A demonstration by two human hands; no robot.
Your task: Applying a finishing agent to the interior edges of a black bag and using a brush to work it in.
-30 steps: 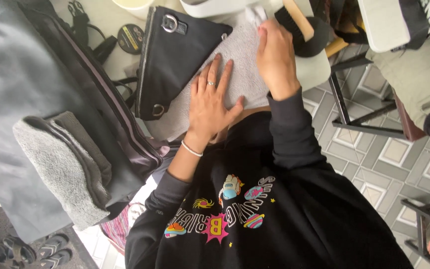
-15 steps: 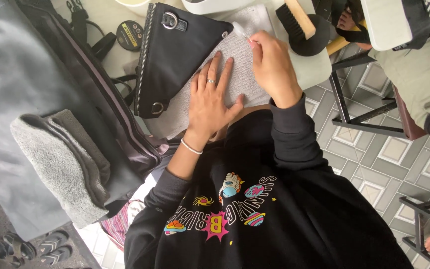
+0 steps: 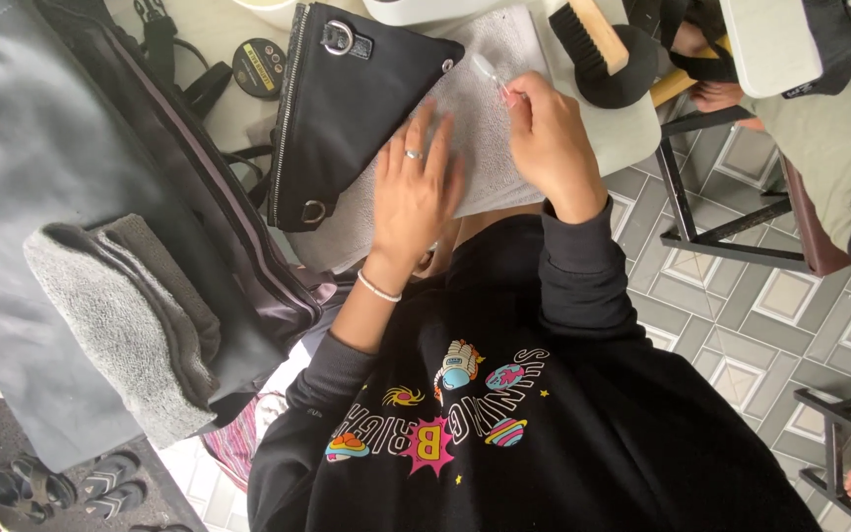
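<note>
A black sleeve (image 3: 583, 286) runs up to the right hand (image 3: 549, 148), and a bracelet (image 3: 378, 288) circles the other wrist. The left hand (image 3: 416, 197) lies flat on the grey cloth (image 3: 485, 138), fingers (image 3: 424, 133) spread wide and holding nothing, a ring on one. The right hand's fingers (image 3: 519, 94) are pinched shut around a small clear bottle (image 3: 490, 71), held tilted just above the cloth. The cloth is spread on the pale desk (image 3: 632, 128). Just beside the left hand lies a black pouch (image 3: 347, 108), its edge on the cloth. Beyond the right hand a brush (image 3: 593, 39) rests on a round black tin (image 3: 632, 74). Farther left, a small round tin (image 3: 258, 67) sits on the desk.
</note>
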